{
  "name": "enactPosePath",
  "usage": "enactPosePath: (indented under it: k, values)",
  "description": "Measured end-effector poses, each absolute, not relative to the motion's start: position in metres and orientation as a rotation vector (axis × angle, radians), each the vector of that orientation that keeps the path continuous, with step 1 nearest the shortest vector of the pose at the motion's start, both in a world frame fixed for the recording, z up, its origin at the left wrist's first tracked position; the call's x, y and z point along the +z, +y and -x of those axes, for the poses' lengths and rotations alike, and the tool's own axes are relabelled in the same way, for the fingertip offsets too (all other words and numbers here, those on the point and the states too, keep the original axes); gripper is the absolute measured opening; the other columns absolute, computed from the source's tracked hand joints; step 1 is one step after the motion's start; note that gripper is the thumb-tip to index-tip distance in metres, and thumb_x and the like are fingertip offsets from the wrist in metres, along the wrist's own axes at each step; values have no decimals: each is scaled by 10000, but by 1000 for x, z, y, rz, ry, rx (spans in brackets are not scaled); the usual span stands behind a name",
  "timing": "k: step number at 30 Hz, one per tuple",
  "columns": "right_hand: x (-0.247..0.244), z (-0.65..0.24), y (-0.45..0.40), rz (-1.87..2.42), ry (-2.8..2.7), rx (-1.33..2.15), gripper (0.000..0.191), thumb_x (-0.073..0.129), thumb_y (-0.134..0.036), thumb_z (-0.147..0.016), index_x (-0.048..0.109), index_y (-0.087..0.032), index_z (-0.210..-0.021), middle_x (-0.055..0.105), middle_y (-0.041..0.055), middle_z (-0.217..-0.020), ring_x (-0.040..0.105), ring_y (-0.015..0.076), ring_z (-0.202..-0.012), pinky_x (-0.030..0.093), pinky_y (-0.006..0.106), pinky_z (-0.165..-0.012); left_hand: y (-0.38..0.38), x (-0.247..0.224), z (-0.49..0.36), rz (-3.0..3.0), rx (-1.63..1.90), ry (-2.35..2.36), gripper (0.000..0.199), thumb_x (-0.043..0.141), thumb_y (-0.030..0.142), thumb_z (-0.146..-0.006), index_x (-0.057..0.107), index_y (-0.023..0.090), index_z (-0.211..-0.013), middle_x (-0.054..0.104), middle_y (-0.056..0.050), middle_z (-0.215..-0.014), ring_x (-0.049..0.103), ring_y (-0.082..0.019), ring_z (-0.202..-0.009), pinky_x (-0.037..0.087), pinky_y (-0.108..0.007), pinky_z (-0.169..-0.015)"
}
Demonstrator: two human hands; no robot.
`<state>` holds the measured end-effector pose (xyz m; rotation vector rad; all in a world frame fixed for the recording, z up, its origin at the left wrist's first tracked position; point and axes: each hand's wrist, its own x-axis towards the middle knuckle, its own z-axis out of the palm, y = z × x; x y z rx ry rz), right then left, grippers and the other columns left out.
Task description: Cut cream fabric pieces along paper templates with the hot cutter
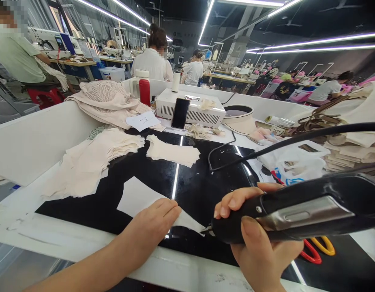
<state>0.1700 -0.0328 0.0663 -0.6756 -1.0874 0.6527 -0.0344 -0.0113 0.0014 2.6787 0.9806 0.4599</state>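
My left hand [158, 217] presses down over a pale cut piece of fabric or paper [137, 196] on the black board [205, 182]. Its fingers are together and curled, with the fingertips and thumb mostly hidden. My right hand [260, 239] wraps round a black corded electric cutter [299, 211] with a silver plate on its side. The cutter's small metal tip touches or nearly touches the pale piece's right end. Scissors with red and yellow handles [319, 249] lie behind my right hand, partly hidden.
Cream fabric pieces [93, 160] pile up at left, with a smaller stack [172, 151] beyond. A phone [180, 112] leans on a white vented box [191, 106]. The black cable [284, 142] loops across the right side, near a plastic bag [296, 160]. Several people sit farther back.
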Motion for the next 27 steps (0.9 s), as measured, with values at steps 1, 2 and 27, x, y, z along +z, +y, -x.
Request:
enactPosePath:
  k: [1, 2, 27]
  values:
    - [66, -169, -34, 678, -1085, 653, 361, 793, -262, -895, 597, -275, -1198, 660, -23, -817, 640, 156, -637, 590, 306, -547, -12, 2, 35, -2663, 444, 978, 517, 419, -119, -830, 530, 194, -1227, 625, -98, -1282, 635, -240, -1155, 624, -374, -916]
    - [66, -168, -35, 684, -1081, 651, 363, 794, -261, -894, 596, -274, -1198, 661, -23, -817, 641, 157, -638, 589, 307, -547, -13, 3, 36, -2656, 440, 974, 519, 415, -124, -833, 535, 194, -1226, 623, -95, -1291, 631, -237, -1168, 618, -378, -938]
    - [70, -158, -43, 682, -1051, 678, 366, 815, -274, -887, 602, -278, -1186, 673, -30, -805, 656, 145, -624, 591, 293, -559, -18, 5, 22, -3257, 458, 986, 332, 512, -32, -883, 663, 89, -1153, 747, -117, -1113, 737, -234, -1031, 606, -303, -876]
